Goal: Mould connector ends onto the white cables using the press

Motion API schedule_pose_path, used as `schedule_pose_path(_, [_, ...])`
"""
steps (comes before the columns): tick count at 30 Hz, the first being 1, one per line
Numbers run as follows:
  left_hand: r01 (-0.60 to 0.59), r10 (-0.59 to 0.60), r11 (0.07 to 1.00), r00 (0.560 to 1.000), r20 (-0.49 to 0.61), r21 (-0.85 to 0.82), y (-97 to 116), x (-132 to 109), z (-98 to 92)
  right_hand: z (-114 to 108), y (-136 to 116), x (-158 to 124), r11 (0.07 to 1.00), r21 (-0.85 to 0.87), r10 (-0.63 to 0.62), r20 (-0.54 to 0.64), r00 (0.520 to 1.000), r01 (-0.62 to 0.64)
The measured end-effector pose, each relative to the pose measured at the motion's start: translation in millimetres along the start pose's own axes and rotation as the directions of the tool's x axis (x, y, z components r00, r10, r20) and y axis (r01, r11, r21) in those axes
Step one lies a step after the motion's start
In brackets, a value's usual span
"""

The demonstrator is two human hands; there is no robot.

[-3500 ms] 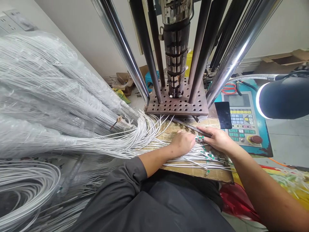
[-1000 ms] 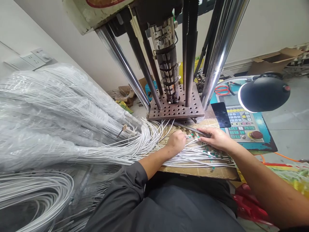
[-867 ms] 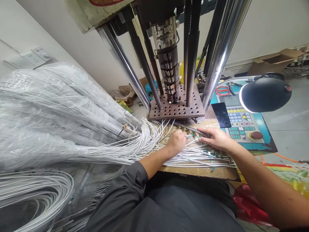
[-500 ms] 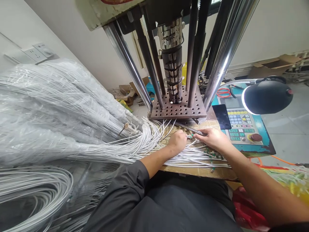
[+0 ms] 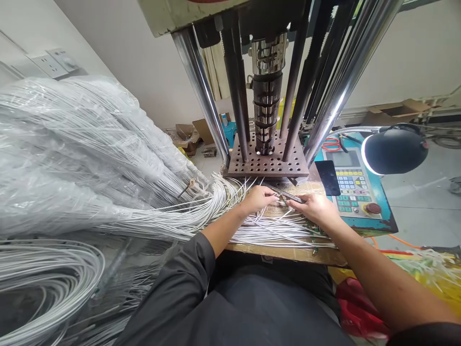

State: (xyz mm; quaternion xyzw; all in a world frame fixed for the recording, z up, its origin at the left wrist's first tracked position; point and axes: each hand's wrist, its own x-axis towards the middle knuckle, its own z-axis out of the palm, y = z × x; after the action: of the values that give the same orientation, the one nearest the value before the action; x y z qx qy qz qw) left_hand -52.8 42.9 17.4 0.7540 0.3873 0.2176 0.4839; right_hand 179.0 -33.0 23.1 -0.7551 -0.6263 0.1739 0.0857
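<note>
Metal ahead, cables at left, passage at right

The perforated plate (image 5: 268, 166) stops us just beyond our left hand (image 5: 258, 198) and right hand (image 5: 317, 208). White cables (image 5: 201, 216) spread over the counter (image 5: 288, 253), crowding our left side. We can pass between our forearms (image 5: 226, 228), above those cables, or rightward over the control panel (image 5: 351, 190), until the lamp head (image 5: 396, 150) bars the way.

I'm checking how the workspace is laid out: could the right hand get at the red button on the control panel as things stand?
Probably yes: the right hand is near the control panel, and nothing visible blocks the way to the red button. It does hold a slim metal tool, though.
</note>
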Motion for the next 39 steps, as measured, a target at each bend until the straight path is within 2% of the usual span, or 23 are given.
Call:
schedule_pose_path(4, [0.026, -0.023, 0.993, 0.999, 0.027, -0.113, 4.7, 1.6, -2.5, -4.4, -0.9, -1.6, 0.999, 0.032, -0.01, 0.016, 1.0, 0.009])
schedule_pose_path(8, [0.111, -0.106, 0.955, 0.994, 0.031, -0.276, -3.4, 7.6, 4.1, -7.0, -0.4, -1.6, 0.997, 0.074, -0.022, 0.041, 0.999, 0.019])
schedule_pose_path(11, [0.126, -0.126, 0.93, 0.992, 0.023, -0.345, -10.4, 11.0, 4.0, -7.4, -0.8, -0.9, 0.996, 0.093, -0.021, 0.072, 0.997, 0.015])
schedule_pose_path(14, [0.11, -0.123, 0.973, 0.991, -0.051, -0.204, -11.5, 10.6, -1.0, -6.0, -1.1, -0.2, 0.996, 0.086, 0.012, 0.068, 0.998, -0.018])
schedule_pose_path(16, [0.082, -0.08, 0.996, 0.995, -0.064, 0.035, -8.6, 8.5, -3.4, -4.2, -0.4, 0.4, 0.996, 0.084, 0.021, 0.059, 0.998, -0.025])
schedule_pose_path(19, [-0.001, 0.008, 0.902, 1.0, -0.013, 0.433, -0.6, 4.9, -1.3, -1.0, 2.0, 1.9, 0.996, 0.084, 0.008, 0.051, 0.999, -0.012])
schedule_pose_path(22, [-0.06, 0.033, 0.787, 0.998, 0.054, 0.615, 7.2, 3.0, 4.5, 1.1, 4.6, 3.1, 0.997, 0.079, 0.006, 0.049, 0.999, -0.01])
schedule_pose_path(26, [-0.037, -0.047, 0.784, 0.992, 0.119, 0.619, 10.5, 4.6, 7.5, 0.1, 4.4, 2.1, 0.997, 0.081, 0.007, 0.059, 0.998, -0.012])
schedule_pose_path(31, [0.063, -0.149, 0.824, 0.983, 0.107, 0.563, 12.6, 7.7, 4.9, -1.3, 2.7, 1.0, 0.996, 0.083, 0.021, 0.064, 0.998, -0.026])
schedule_pose_path(39, [0.057, -0.166, 0.828, 0.975, 0.146, 0.558, 27.8, 6.9, 2.7, 2.8, 6.5, 2.5, 0.996, 0.087, -0.01, 0.029, 1.0, 0.008])
